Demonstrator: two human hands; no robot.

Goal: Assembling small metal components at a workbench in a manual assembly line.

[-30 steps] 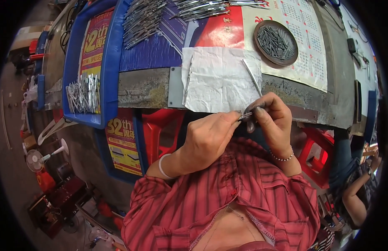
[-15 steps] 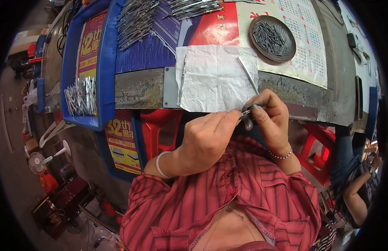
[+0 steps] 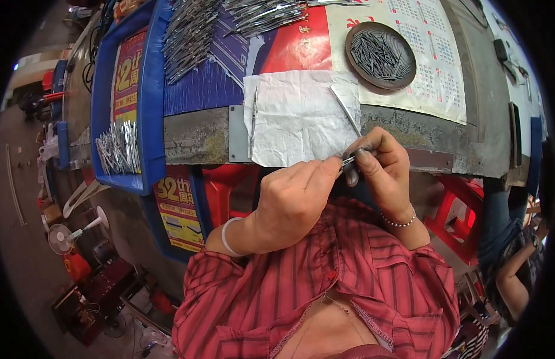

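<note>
Both hands are meeting just below the bench edge: the left hand (image 3: pixel 292 200) is pinching one end of a small metal piece (image 3: pixel 348 160) between thumb and forefinger, while the right hand (image 3: pixel 382 167) is closing its fingertips on the other end. At twelve o'clock from them, a white paper sheet (image 3: pixel 298 116) is lying on the bench, and a round dish of metal pins (image 3: pixel 380 55) is sitting at one o'clock.

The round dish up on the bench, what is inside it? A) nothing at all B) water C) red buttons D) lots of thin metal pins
D: the round dish is filled with a heap of thin grey metal pins lying across each other; no buttons or water show in it.
</note>
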